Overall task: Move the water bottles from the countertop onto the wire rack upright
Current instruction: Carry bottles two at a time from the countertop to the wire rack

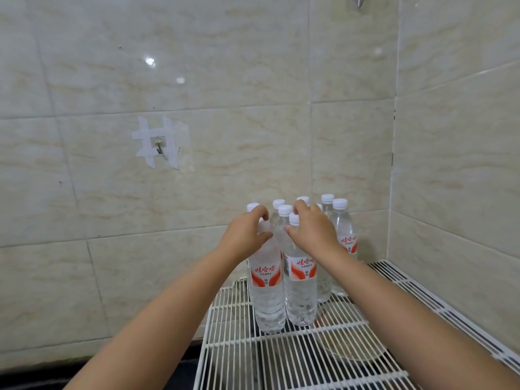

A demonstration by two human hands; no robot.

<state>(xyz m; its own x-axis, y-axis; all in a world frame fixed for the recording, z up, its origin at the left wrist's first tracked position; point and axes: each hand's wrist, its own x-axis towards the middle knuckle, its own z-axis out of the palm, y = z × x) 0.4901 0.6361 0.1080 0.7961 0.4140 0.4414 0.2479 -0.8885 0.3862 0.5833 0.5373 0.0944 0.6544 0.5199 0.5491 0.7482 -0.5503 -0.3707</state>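
Several clear water bottles with white caps and red-and-white labels stand upright in a cluster on the white wire rack [281, 358], near the tiled corner. My left hand [246, 233] curls round the neck of the front left bottle [267, 291]. My right hand [312, 230] curls round the neck of the front right bottle [299, 288], whose cap shows beside my fingers. Both front bottles stand with their bases on the rack wires. Further bottles [342, 223] stand behind, partly hidden by my hands.
Beige tiled walls close in behind and to the right. A small metal hook [159, 149] taped to the back wall hangs at left. A dark countertop edge [157, 370] shows below the rack's left side. A round shape lies under the rack.
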